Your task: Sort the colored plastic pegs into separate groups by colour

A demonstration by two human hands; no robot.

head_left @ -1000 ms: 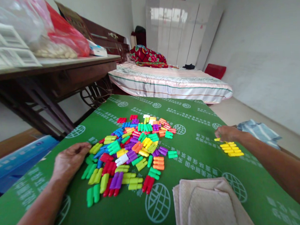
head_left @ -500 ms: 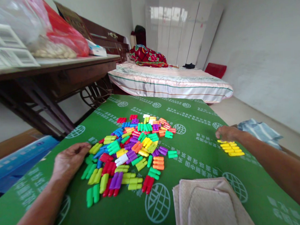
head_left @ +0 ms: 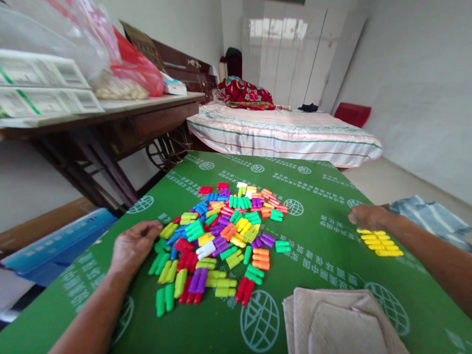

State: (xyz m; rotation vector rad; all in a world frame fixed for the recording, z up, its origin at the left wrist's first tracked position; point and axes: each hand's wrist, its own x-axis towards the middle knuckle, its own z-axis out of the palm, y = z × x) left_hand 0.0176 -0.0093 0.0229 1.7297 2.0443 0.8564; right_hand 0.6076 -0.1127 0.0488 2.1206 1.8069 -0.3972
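Observation:
A heap of small plastic pieces (head_left: pixel 223 240) in many colours lies on the green printed table cover (head_left: pixel 307 195). My left hand (head_left: pixel 133 246) rests on the cover at the heap's left edge, fingers curled, its fingertips beside a yellow-green piece (head_left: pixel 168 230). What the curled fingers hold, if anything, is hidden. My right hand (head_left: pixel 365 217) is at the far right, knuckles up and fingers bent down onto the far end of a neat row of yellow pieces (head_left: pixel 380 242). Its fingertips are hidden.
A folded beige cloth (head_left: pixel 336 324) lies at the near edge. A dark wooden table (head_left: pixel 139 116) with bags and boxes stands to the left, with a blue box (head_left: pixel 55 245) below it. Behind are a bed (head_left: pixel 285 135) and a striped cloth (head_left: pixel 433 218) on the right.
The view has shifted a little to the left. The yellow piece seen at my right fingertips a second ago now lies against the yellow row. My left hand has stayed put.

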